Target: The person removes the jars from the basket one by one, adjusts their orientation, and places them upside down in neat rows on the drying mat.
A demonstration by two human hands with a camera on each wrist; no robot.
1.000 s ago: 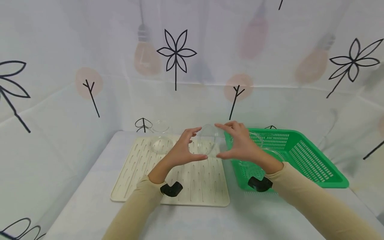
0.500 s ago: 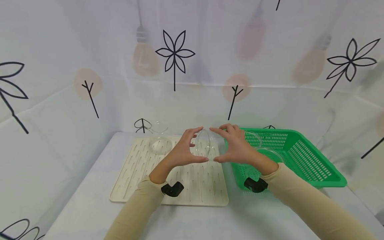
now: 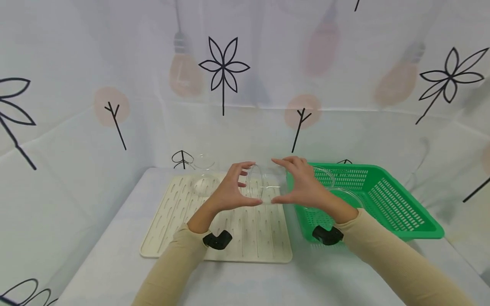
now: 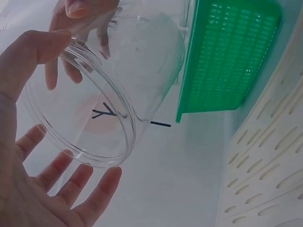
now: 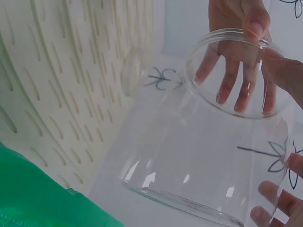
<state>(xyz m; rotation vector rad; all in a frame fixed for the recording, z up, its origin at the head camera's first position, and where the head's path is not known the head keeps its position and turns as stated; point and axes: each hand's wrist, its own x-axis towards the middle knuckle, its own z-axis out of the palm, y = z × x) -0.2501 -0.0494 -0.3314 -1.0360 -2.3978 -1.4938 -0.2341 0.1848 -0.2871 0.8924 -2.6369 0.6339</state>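
Both my grips on one clear jar (image 5: 189,165), turned sideways, mouth toward my left. Left grip (image 3: 226,193) grasps it at the mouth end, thumb on the ridged rim, fingers spread round the far edge. Right grip (image 3: 305,183) spans the body, thumb one side, fingers the other. Can't tell if a lid is on; too see-through. Jar's held up, between my hands; cream slotted mat (image 3: 256,233) shows below it in the head view. Second clear container (image 3: 205,185) stands at the mat's back left. Green basket (image 3: 398,211) on the right, clear round-rimmed pieces (image 3: 346,191) inside. All on a white-covered bench (image 3: 268,284).
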